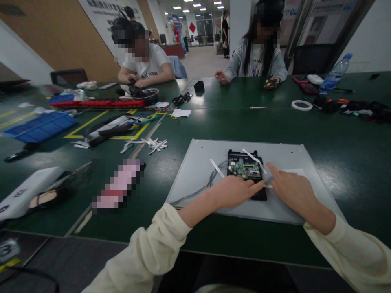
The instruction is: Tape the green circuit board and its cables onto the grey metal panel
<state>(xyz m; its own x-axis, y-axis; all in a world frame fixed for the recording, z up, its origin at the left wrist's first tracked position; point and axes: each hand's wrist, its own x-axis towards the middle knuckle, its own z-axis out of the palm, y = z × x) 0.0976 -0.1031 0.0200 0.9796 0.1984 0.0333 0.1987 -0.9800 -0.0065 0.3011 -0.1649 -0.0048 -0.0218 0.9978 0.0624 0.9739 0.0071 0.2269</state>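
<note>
A black plastic frame with a green circuit board point(253, 172) lies on a flat grey panel point(195, 162). My left hand point(233, 192) reaches over the frame's lower part, fingers stretched to the right. One fingertip touches a short strip of white tape point(268, 186) at the frame's right edge. At the strip's other end is my right hand point(291, 193), with its index finger extended and apart from the finger beside the tape. Another white tape strip point(254, 158) crosses the upper right corner, and a further strip point(217, 168) lies across the grey cables point(210, 181) at left.
A phone-like object point(120, 185), torn white strips point(154, 144), a white device point(32, 191) and a blue basket point(41, 126) are to the left. At the back right stand a tape roll point(302, 105) and a water bottle point(336, 74). Two people sit across the table.
</note>
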